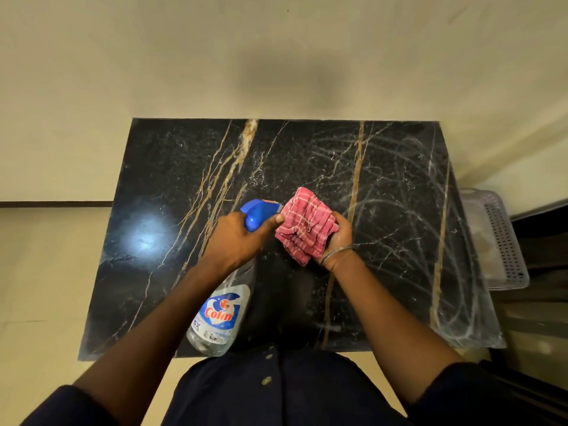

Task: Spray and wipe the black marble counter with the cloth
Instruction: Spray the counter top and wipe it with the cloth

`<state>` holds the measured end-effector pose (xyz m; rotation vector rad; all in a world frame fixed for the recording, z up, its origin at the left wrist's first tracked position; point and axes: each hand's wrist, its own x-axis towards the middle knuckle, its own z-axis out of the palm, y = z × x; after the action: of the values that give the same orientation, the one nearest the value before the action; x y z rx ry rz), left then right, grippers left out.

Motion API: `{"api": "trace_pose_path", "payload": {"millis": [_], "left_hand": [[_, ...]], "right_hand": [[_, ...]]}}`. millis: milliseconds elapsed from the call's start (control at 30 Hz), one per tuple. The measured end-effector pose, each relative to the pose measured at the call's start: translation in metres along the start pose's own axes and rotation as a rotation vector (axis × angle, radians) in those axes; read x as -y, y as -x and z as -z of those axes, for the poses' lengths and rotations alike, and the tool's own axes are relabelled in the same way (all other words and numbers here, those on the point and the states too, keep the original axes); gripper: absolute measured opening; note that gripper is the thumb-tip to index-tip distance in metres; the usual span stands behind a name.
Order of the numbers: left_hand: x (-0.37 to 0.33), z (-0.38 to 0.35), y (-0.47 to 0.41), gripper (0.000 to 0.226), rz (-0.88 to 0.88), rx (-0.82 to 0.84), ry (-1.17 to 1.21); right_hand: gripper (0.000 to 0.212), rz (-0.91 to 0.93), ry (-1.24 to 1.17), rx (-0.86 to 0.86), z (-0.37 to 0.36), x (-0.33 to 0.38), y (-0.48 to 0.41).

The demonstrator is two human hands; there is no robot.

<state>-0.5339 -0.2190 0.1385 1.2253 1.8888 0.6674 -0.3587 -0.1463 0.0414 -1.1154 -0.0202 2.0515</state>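
Nearest me, I read "Colin" in red on the clear spray bottle [219, 315], with "5X" beside it; I cannot tell what it contains. My left hand [242, 238] grips its neck. The blue nozzle is just beside the pink checked cloth [304, 229], which my right hand [338, 236] clutches over the middle of the black marble counter [184, 167]. Open marble runs on to the far edge at the wall [276, 56]. Off the right edge is a perforated basket [501, 235], its contents blurred.

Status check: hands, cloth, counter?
Left hand grips spray bottle, nozzle toward cloth. Right hand holds cloth. Counter streaked at right; basket at its right edge.
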Motion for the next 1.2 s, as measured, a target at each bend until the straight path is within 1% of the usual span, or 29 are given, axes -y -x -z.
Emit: {"api": "trace_pose_path", "payload": {"millis": [100,200,267,300,333,400,433,500,533,567,600,633,667,700,733,800,900,1033,1067,1100,1200], "left_hand": [[-0.003,-0.004,-0.007,0.051,-0.009,-0.031,-0.021],[0.000,-0.003,-0.017,0.053,0.024,-0.083,-0.005],[0.001,0.002,-0.025,0.055,0.033,-0.104,0.024],[0.003,0.004,-0.030,0.053,0.029,-0.106,0.049],[0.004,0.007,-0.035,0.051,0.019,-0.106,0.074],[0.006,0.013,-0.046,0.052,-0.009,-0.104,0.112],[0.007,0.015,-0.051,0.054,-0.018,-0.105,0.123],[0.007,0.020,-0.060,0.052,-0.030,-0.125,0.146],[0.006,0.023,-0.065,0.048,-0.043,-0.143,0.158],[0.007,0.025,-0.071,0.044,-0.060,-0.161,0.164],[0.006,0.028,-0.075,0.042,-0.079,-0.176,0.166],[0.005,0.029,-0.079,0.042,-0.101,-0.190,0.168],[0.004,0.031,-0.085,0.042,-0.123,-0.205,0.173],[0.004,0.033,-0.090,0.043,-0.147,-0.220,0.187],[0.003,0.035,-0.094,0.043,-0.166,-0.233,0.203],[-0.001,0.038,-0.101,0.040,-0.190,-0.256,0.238],[-0.006,0.039,-0.116,0.019,-0.216,-0.303,0.230],[-0.002,0.037,-0.139,0.015,-0.192,-0.278,0.183],[0.001,0.036,-0.146,0.014,-0.174,-0.266,0.184],[0.004,0.035,-0.152,0.016,-0.151,-0.261,0.180],[0.015,0.029,-0.167,0.037,-0.074,-0.225,0.160]], "right_hand": [[0.055,-0.015,-0.004,0.002,0.000,0.001,-0.002],[0.048,-0.004,0.031,-0.013,-0.006,0.006,-0.011],[0.039,0.084,0.136,-0.052,-0.016,0.015,-0.024],[0.036,0.195,0.258,-0.087,-0.020,0.020,-0.031],[0.036,0.340,0.444,-0.117,-0.026,0.026,-0.038],[0.041,0.665,0.948,-0.148,-0.041,0.040,-0.051],[0.044,0.789,1.208,-0.159,-0.048,0.046,-0.060],[0.049,0.928,1.690,-0.215,-0.060,0.056,-0.081],[0.052,0.934,1.882,-0.242,-0.066,0.059,-0.093],[0.054,0.904,2.011,-0.242,-0.072,0.061,-0.104],[0.058,0.845,2.114,-0.201,-0.076,0.061,-0.115],[0.062,0.767,2.221,-0.124,-0.078,0.058,-0.125],[0.068,0.669,2.328,-0.039,-0.078,0.053,-0.135],[0.075,0.579,2.411,0.011,-0.076,0.044,-0.144],[0.079,0.545,2.457,0.020,-0.074,0.033,-0.153],[0.081,0.607,2.469,-0.022,-0.076,0.009,-0.164],[0.077,0.687,2.474,0.010,-0.091,-0.013,-0.176],[0.068,0.764,2.458,0.090,-0.081,0.010,-0.181],[0.066,0.763,2.458,0.068,-0.072,0.023,-0.183],[0.065,0.763,2.439,0.003,-0.061,0.038,-0.184],[0.065,0.742,2.370,-0.268,-0.023,0.098,-0.187]]}}
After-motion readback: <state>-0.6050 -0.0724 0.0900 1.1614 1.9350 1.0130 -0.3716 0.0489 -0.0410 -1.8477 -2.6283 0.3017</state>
